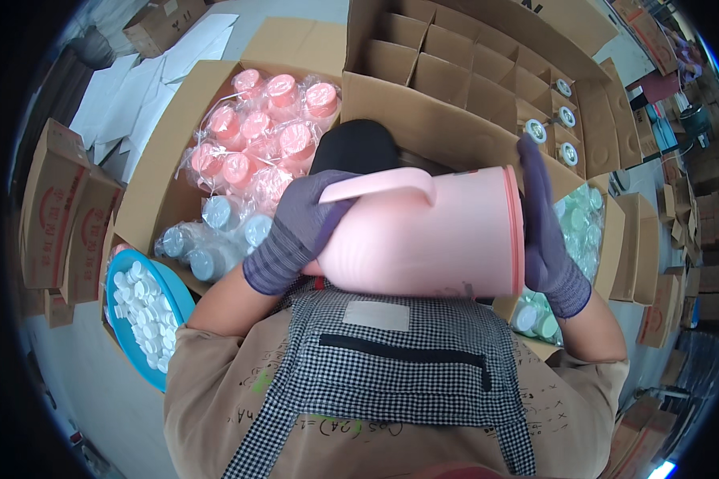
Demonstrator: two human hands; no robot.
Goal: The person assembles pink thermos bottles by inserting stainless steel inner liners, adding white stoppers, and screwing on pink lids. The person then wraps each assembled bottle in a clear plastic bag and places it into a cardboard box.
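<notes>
A pink plastic thermos jug lies sideways across my front, its handle uppermost and its red-rimmed base to the right. My left hand, in a purple-grey knit glove, grips the jug at its narrower left end, by the handle. My right hand, gloved alike, is held flat and upright at the base, fingers extended; whether its palm touches is hard to tell. Behind the jug, a carton with cardboard dividers has several silvery round-topped items in its right cells.
At left, a carton holds bagged pink bottles and blue ones. A blue basin of small white caps stands beside it. Bagged green bottles fill a carton at right. Flattened white sheets and empty cartons lie around.
</notes>
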